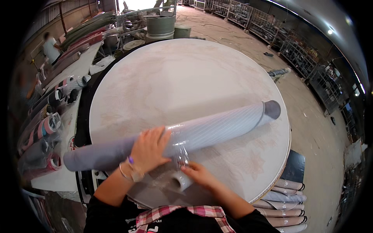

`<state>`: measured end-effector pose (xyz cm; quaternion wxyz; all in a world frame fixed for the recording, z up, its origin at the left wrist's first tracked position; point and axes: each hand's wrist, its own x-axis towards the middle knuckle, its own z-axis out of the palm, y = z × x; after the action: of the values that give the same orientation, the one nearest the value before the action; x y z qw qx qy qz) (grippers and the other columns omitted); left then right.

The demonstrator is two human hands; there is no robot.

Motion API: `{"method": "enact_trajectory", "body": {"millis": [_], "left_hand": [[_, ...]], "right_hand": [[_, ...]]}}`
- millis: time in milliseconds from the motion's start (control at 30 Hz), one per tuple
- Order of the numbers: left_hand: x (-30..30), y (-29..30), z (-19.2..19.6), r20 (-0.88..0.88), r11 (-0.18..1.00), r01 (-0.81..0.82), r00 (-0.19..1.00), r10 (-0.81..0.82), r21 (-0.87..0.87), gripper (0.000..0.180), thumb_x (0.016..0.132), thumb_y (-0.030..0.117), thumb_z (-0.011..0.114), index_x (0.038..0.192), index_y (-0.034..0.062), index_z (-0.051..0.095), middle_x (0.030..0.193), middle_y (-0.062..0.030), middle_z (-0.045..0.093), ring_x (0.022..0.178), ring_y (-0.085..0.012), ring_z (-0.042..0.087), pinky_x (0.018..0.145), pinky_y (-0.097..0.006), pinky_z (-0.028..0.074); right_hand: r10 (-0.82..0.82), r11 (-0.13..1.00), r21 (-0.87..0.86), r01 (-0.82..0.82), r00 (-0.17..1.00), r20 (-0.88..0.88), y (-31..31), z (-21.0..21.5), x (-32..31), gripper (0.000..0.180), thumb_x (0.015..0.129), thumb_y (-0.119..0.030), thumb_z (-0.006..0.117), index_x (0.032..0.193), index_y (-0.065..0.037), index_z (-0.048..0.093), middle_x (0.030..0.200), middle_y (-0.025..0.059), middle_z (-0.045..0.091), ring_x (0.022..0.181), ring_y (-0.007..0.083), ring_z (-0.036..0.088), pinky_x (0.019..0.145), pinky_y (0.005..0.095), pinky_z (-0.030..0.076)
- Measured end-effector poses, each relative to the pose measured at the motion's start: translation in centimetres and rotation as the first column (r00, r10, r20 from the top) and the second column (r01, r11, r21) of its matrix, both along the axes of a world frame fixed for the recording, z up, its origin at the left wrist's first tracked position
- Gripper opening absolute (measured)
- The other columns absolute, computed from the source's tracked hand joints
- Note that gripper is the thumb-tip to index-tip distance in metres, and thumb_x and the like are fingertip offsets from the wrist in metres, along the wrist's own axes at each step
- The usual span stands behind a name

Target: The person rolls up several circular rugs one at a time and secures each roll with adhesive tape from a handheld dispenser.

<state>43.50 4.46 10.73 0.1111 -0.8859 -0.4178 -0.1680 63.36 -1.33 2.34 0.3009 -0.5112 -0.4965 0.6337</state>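
Note:
A long roll of grey and pale striped fabric (221, 124) lies slantwise across a round, white-topped table (186, 73). Clear stretch film (178, 141) is wrapped around the fabric's middle and runs down to a small film roll (182, 181) with a hollow core. My left hand (150, 149) presses flat on the fabric roll, left of the film, fingers extended. Lower and to the right, my right hand (199, 174) is closed at the film roll's upper end, thumb and fingers against it. The undersides of both rolls are hidden.
Several wrapped rolls (285, 196) are stacked by the table's lower right edge. On the left, a white bench (68, 136) holds more plastic-wrapped rolls. Drums (160, 25) stand behind the table. Metal cages (299, 54) line the right side. A person (51, 47) stands far left.

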Motion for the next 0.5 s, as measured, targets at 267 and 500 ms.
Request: {"method": "enact_trajectory", "body": {"millis": [267, 500], "left_hand": [[2.8, 14.8, -3.9, 0.146, 0.940, -0.248, 0.965, 0.219, 0.235, 0.047, 0.076, 0.044, 0.061, 0.101, 0.0048, 0.058, 0.095, -0.0101, 0.063, 0.095, -0.0263, 0.057, 0.092, -0.044, 0.040], [2.2, 21.1, -3.6, 0.100, 0.927, -0.374, 0.921, 0.376, -0.032, 0.046, 0.085, 0.046, 0.052, 0.105, 0.0049, 0.057, 0.102, -0.0089, 0.062, 0.100, -0.0239, 0.056, 0.096, -0.045, 0.036]], "right_hand": [[-0.104, 0.989, 0.110, 0.095, 0.991, 0.086, 16.5, -1.0, -4.7, 0.045, 0.091, -0.038, 0.050, 0.109, 0.002, 0.060, 0.104, 0.0126, 0.063, 0.091, 0.0179, 0.056, 0.078, 0.0303, 0.044], [0.159, 0.943, 0.203, -0.264, 0.893, 0.420, 14.4, 2.9, -4.4, 0.037, 0.091, -0.038, 0.044, 0.098, -0.008, 0.064, 0.092, 0.0185, 0.064, 0.087, 0.0293, 0.061, 0.077, 0.0388, 0.046]]}}
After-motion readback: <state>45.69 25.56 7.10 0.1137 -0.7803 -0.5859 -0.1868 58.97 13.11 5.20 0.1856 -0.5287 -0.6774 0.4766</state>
